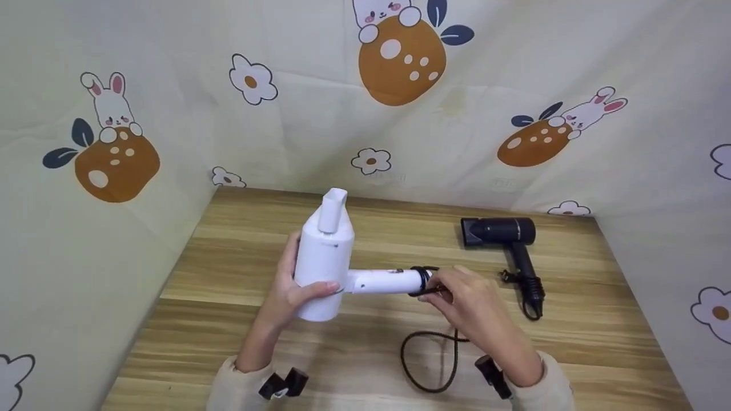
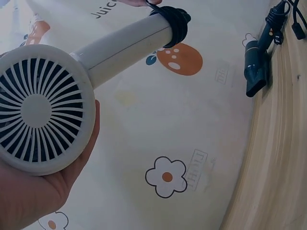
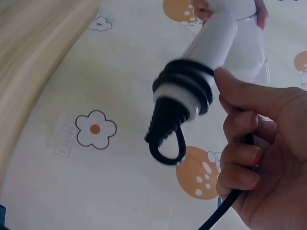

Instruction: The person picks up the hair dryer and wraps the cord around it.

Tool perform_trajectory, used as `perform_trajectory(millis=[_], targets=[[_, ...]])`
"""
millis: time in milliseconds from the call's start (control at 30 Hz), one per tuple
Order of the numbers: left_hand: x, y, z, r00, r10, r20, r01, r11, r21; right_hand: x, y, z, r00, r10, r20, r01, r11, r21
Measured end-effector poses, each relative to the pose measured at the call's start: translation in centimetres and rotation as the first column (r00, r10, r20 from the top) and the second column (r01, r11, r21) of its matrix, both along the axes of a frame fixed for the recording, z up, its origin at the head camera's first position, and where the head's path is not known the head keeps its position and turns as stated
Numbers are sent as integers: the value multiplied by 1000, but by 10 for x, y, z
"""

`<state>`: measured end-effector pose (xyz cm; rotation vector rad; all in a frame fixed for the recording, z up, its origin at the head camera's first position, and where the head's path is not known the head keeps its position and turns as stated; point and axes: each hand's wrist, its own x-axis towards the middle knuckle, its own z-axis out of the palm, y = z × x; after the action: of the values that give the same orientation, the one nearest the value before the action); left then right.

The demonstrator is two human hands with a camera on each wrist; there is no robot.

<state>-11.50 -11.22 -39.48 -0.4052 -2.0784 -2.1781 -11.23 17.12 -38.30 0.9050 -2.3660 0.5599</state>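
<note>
A white hair dryer (image 1: pixel 324 260) is held above the table, its nozzle toward the back and its handle (image 1: pixel 385 281) pointing right. My left hand (image 1: pixel 291 288) grips the barrel, thumb across the top. In the left wrist view the round slotted rear grille (image 2: pixel 36 110) faces the camera. Black cord (image 3: pixel 184 81) is wound several times round the handle's end, beside a ribbed cord sleeve. With curled fingers my right hand (image 3: pixel 259 148) holds the cord close to these coils. From that hand a loose loop of cord (image 1: pixel 402 357) hangs down over the table.
A black hair dryer (image 1: pixel 499 231) lies at the right of the wooden table (image 1: pixel 228 274), its cord (image 1: pixel 532 291) bundled round its handle. Patterned cloth (image 1: pixel 314 125) with rabbits and flowers rises behind the table and at both sides. Dark wrist mounts (image 1: pixel 285 383) sit at both sleeves.
</note>
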Motion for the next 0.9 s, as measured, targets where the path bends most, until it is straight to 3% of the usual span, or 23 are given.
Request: perform_trajectory(millis=[133,300,633,900], targets=[[-1,-1,0,999,-44,18,44,999,-11,-3,6,3,991,72,109,-73,997,7],[-4,-4,0,995,-93,30,94,996,-12,-8,11,7,960,174,220,-175,984,-19],[-5,-5,0,990,-130,45,131,991,-12,-16,19,7,961,154,231,-156,988,-12],[-5,-6,-1,987,-162,19,162,985,-52,-20,19,6,947,267,179,-271,963,0]])
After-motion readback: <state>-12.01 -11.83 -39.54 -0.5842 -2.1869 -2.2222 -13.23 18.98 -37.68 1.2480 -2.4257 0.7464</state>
